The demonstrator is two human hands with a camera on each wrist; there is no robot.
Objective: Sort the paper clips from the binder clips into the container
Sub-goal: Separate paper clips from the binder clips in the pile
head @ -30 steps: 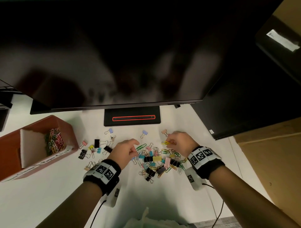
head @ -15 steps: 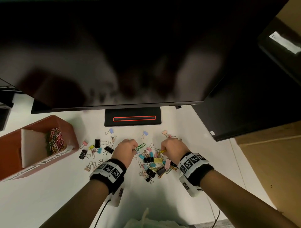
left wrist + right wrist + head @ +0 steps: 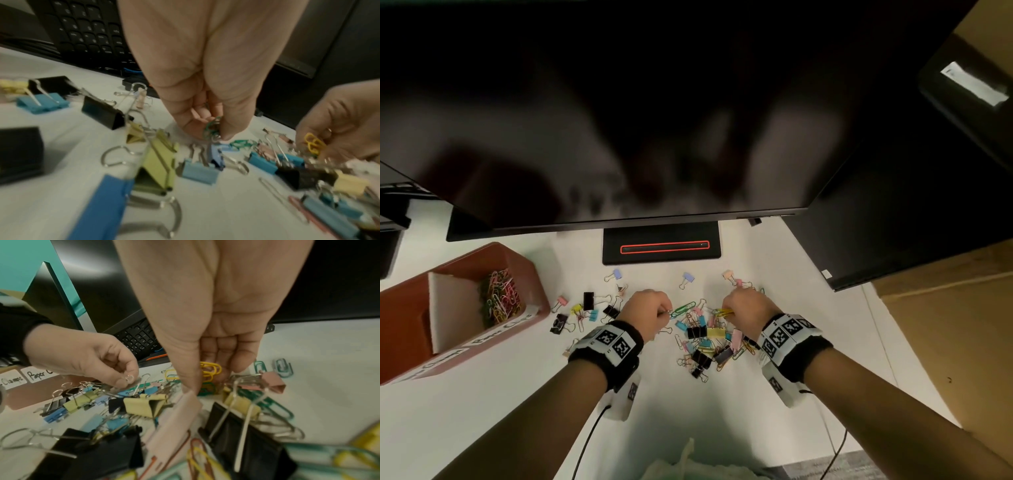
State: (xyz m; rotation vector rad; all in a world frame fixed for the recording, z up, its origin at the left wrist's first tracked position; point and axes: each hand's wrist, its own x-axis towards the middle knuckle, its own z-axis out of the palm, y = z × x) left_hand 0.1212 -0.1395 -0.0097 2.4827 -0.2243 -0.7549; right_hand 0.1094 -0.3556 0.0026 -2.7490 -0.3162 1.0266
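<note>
A mixed pile of coloured binder clips [image 3: 705, 337] and paper clips lies on the white desk. My left hand [image 3: 666, 310] is at the pile's left edge and pinches green paper clips [image 3: 212, 129] together with a silver one between thumb and fingers. At the pile's far right, my right hand [image 3: 726, 311] grips a bunch of yellow paper clips [image 3: 210, 369]. The red-brown container [image 3: 536, 274] stands at the left, and its near compartment holds a heap of paper clips [image 3: 500, 301]. A long green paper clip [image 3: 683, 308] lies between my hands.
Loose binder clips [image 3: 589, 301] are scattered between the container and the pile. A black monitor stand [image 3: 661, 245] and a large monitor overhang the back. A second monitor [image 3: 893, 222] and a cardboard box [image 3: 945, 325] are to the right. A keyboard [image 3: 88, 32] lies behind.
My right hand has shifted a little left over the pile, still with the yellow clips. My left hand's outstretched finger has curled into a pinch on paper clips.
</note>
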